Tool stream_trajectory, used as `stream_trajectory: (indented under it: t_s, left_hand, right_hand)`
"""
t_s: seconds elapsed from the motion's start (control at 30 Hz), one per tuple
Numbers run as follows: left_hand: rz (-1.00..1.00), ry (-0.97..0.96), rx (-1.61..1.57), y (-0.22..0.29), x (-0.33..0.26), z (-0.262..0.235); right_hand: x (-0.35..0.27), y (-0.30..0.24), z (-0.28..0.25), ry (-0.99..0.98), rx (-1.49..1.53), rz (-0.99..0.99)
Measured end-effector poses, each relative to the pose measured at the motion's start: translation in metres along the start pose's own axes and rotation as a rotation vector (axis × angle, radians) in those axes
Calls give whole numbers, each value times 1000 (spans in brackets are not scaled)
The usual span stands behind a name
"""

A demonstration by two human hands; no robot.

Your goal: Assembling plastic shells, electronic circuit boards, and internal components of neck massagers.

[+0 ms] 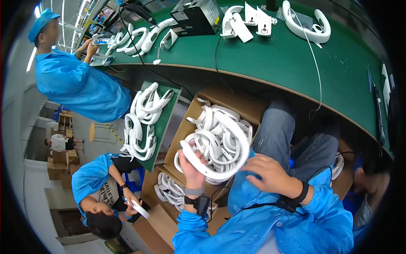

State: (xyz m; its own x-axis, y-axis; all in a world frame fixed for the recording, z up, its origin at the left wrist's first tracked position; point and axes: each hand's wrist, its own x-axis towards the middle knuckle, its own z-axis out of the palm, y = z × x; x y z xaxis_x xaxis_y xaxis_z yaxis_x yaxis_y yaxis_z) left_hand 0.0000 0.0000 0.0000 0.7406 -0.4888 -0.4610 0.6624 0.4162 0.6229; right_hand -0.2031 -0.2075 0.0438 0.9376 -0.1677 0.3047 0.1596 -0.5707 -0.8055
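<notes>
My left hand [193, 170] is closed around one end of a white U-shaped plastic part [243, 148], which looks like a neck-band housing. The part is held up above an open cardboard box [230, 100] and hides some of its contents. Inside that box lie several similar white curved parts [208, 143], heaped on each other. My right hand [269, 174] has its fingers stretched toward the curve of the held part, with nothing in its grasp. Whether its fingertips touch the part, I cannot tell.
A green workbench [270, 61] curves across the far side, carrying white bands [308, 31], a black box [196, 19] and cables. Left stands a small green table [163, 137] with more bands. Another box of bands [171, 188] sits nearer. Two people in blue work at left.
</notes>
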Motion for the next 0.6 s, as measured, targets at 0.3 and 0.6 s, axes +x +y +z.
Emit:
stream_trajectory:
  t_s: [0.3,0.6]
  left_hand:
    - [346,346,926,20,85,-162]
    - [147,164,1695,-33,78,-263]
  right_hand:
    - [-38,34,-47,39,-127,327]
    - [-93,61,-118,220,-373,561]
